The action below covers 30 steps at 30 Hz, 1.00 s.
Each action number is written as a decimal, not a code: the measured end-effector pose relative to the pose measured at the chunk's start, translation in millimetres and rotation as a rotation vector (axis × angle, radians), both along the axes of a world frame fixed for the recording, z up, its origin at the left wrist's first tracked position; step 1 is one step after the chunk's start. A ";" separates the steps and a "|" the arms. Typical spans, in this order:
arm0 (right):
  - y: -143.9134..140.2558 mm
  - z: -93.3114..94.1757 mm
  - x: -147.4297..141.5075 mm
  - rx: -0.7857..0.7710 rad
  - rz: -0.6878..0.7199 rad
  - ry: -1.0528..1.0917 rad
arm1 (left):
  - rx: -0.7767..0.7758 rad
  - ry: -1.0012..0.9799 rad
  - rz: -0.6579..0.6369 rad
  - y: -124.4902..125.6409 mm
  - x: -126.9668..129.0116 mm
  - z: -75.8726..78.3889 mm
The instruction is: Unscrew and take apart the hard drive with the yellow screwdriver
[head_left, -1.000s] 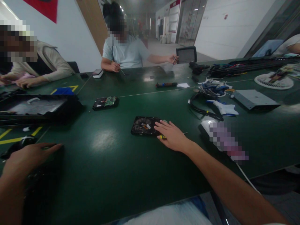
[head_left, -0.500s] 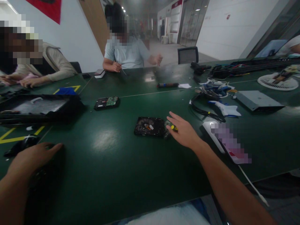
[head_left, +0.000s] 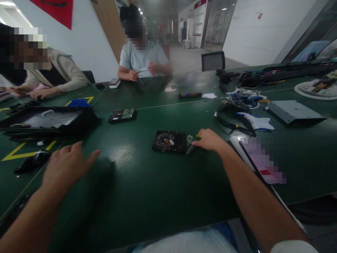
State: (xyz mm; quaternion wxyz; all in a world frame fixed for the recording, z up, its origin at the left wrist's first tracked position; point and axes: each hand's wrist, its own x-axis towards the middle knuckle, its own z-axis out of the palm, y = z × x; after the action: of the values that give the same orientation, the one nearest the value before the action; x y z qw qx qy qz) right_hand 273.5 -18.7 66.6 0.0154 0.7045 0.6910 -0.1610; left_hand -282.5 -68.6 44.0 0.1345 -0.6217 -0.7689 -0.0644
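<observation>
Just right of a black hard drive (head_left: 177, 146), my right hand (head_left: 209, 139) is closed on a screwdriver (head_left: 198, 136). Only a bit of its yellow-and-green handle shows; the fingers hide the rest. A small green circuit board (head_left: 189, 143) lies between the drive and these fingers. The drive rests flat on the green table (head_left: 158, 189), its dark inside face up. On the left, my left hand (head_left: 67, 163) hovers over the table, thumb spread and nothing in it. A black object (head_left: 34, 161) lies just beyond its wrist side.
A second hard drive (head_left: 122, 115) lies farther back. At left stands a black tray (head_left: 86, 116). Cables (head_left: 234, 124), a glove (head_left: 259, 121), a metal box (head_left: 296, 110) and a phone-like device (head_left: 259, 158) are at right. Two people (head_left: 143, 58) sit across the table.
My right hand has gone from spread fingers over the screwdriver to a closed grip on it. My left hand has lifted off a dark object at left and moved right.
</observation>
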 end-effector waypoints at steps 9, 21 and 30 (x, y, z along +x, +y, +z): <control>7.6 -18.2 18.3 0.124 -0.123 0.038 | -0.051 -0.164 -0.783 -20.4 280.7 -13.2; 3.9 -25.1 26.6 0.147 -0.223 0.145 | -0.123 -0.124 -0.749 19.0 336.9 -37.7; 3.8 -35.6 37.0 0.232 -0.229 0.261 | -0.063 -0.199 -0.819 38.9 338.9 -44.4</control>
State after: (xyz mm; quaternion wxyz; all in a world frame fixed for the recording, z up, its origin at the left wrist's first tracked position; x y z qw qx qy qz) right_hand 310.5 -14.9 31.0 -0.1741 0.7485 0.6166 -0.1710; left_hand 56.4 -29.7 -0.4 0.0037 -0.8705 -0.4692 -0.1487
